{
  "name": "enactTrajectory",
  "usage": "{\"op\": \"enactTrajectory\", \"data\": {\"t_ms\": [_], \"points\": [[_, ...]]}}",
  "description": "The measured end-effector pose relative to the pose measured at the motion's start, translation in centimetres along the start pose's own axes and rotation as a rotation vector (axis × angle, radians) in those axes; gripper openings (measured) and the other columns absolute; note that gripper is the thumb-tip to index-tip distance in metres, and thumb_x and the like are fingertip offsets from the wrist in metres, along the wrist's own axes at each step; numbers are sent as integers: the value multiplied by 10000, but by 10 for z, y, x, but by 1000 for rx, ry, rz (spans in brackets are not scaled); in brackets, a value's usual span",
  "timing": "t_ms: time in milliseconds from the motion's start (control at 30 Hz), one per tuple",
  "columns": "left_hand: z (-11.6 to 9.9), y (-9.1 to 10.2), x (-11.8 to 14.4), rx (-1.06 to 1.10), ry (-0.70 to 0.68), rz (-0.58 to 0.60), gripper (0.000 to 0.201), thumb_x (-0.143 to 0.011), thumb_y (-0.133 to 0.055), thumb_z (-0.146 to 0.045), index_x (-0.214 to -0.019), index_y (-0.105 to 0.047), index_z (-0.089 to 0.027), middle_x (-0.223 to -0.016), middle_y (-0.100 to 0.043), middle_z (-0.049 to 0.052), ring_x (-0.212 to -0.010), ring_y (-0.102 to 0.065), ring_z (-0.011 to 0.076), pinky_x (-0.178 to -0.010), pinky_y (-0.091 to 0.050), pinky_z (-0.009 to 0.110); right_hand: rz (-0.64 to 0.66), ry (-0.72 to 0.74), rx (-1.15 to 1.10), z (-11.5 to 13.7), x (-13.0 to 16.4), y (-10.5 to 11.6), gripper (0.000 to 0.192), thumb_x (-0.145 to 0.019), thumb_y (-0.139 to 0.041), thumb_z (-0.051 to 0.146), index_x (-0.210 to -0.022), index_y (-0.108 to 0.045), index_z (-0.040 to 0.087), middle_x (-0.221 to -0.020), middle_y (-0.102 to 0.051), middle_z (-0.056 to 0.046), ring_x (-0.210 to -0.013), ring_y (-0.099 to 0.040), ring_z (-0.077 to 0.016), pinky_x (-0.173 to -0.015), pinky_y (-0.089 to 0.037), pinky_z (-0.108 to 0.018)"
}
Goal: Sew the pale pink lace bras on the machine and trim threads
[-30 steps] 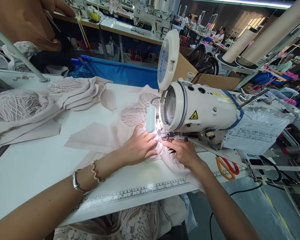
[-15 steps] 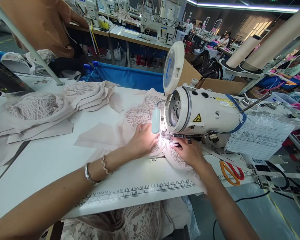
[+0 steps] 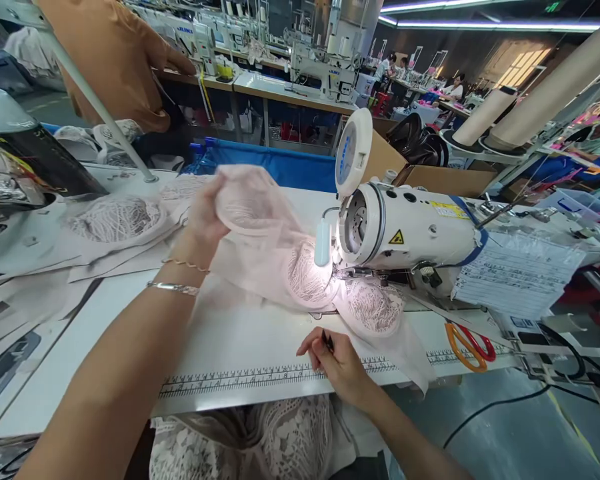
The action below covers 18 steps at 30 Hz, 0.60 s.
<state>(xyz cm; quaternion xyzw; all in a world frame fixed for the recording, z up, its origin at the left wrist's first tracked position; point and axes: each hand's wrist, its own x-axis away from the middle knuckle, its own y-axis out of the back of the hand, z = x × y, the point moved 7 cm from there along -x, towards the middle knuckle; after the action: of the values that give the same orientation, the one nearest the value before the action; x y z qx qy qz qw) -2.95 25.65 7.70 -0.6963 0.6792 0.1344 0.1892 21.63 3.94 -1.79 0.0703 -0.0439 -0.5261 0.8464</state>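
Head view, from the left: a stack of lace cups (image 3: 115, 220) lies on the white table (image 3: 105, 320), with a slanted metal pole (image 3: 100, 113) standing behind it and a person in an orange top (image 3: 115, 60) at the next bench. The left hand (image 3: 205, 213) is raised above the table, fingers closed on a fold of the pink fabric (image 3: 260, 233), lifting that end clear of the surface; two bracelets (image 3: 177, 277) circle the wrist. The fabric slopes down to the right, and its lace part (image 3: 307, 280) lies lit under the head of the sewing machine (image 3: 410, 227), touching the table there, with a second lace cup (image 3: 373, 308) just beside it. The right hand (image 3: 337, 360) rests on the table's near edge by the printed ruler (image 3: 260, 380), apart from the machine, its fingers curled together around a small dark tool (image 3: 327, 341); what the tool is cannot be made out. Further right, orange scissors (image 3: 467, 343) lie flat on the table below a sheet of paper (image 3: 515, 273) taped to the machine. A blue bin (image 3: 265, 160) stands behind the table.
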Motion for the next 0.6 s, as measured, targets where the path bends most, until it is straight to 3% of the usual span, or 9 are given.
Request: {"op": "enactTrajectory", "data": {"t_ms": [67,133,233,367,600], "points": [[-17,20,9,173,35,-69,502,-922,-443,-627,-1099,-608,-187,-1216,-706,36,-1338,-462,304,-1138,-377,580,121,-159,-402,-10,-12,-25,519,-958,-473,673,-768,-583,203,-490,-376,83,-413,-287,-80,-439,-261,-234],[-31,28,18,264,41,-86,504,-933,-454,-609,-1159,-611,-187,-1300,-673,32,-1372,-438,316,-1155,-357,578,137,-251,-671,-10,-33,-39,554,-880,-551,740,-723,-533,209,-467,-268,121,-409,-151,-60,-418,-160,-222],[-39,26,27,288,52,-70,546,-949,-410,-617,-1185,-618,-171,-1323,-660,55,-1384,-432,340,-1158,-345,585,141,-359,-924,2,-74,-51,543,-934,-496,683,-686,-513,199,-513,-277,98,-439,-117,-70,-404,-125,-220],[-32,27,27,279,96,-119,551,-957,-371,-594,-1214,-599,-164,-1340,-657,46,-1389,-423,321,-1159,-356,566,32,-318,-1171,24,-125,-49,376,-1031,-420,352,-703,-507,188,-580,-245,81,-478,-122,-93,-404,-186,-180],[-24,34,26,220,106,-123,649,-881,-445,-689,-1242,-580,-167,-1399,-622,64,-1407,-401,348,-1168,-347,576,-157,-204,-1306,33,-167,-32,381,-1057,-367,307,-704,-465,201,-586,-209,89,-466,-111,-97,-383,-211,-148]]}}
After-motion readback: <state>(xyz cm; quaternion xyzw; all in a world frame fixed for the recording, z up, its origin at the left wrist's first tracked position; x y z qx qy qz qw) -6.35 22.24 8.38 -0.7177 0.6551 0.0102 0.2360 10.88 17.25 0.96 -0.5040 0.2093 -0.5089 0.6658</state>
